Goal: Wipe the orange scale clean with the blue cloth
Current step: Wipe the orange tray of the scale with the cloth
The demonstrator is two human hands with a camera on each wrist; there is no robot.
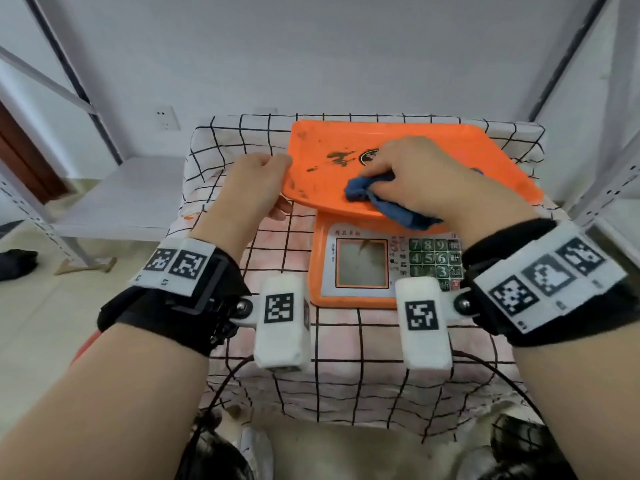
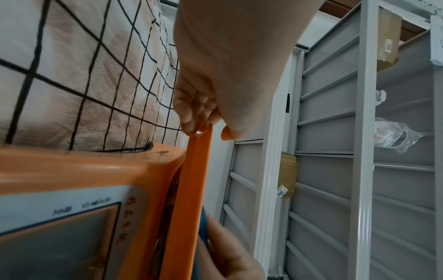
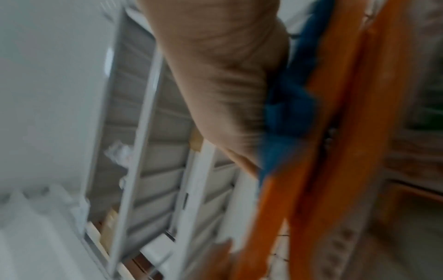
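Observation:
The orange scale (image 1: 349, 292) stands on a checked tablecloth, its weighing tray (image 1: 332, 140) smeared with dark stains near the middle. My left hand (image 1: 256, 181) pinches the tray's left edge, thumb on top and fingers beneath; the left wrist view shows that grip on the tray rim (image 2: 199, 151). My right hand (image 1: 419, 174) presses the bunched blue cloth (image 1: 367, 192) onto the tray's front part. In the blurred right wrist view the blue cloth (image 3: 287, 106) lies between my palm and the orange tray (image 3: 323, 132).
The checked tablecloth (image 1: 263, 265) covers a small table. Grey metal shelving (image 1: 52, 98) stands to the left and shelving (image 1: 609, 188) to the right. A wall socket (image 1: 166, 116) sits behind. Black cables (image 1: 228, 375) hang at the table's near edge.

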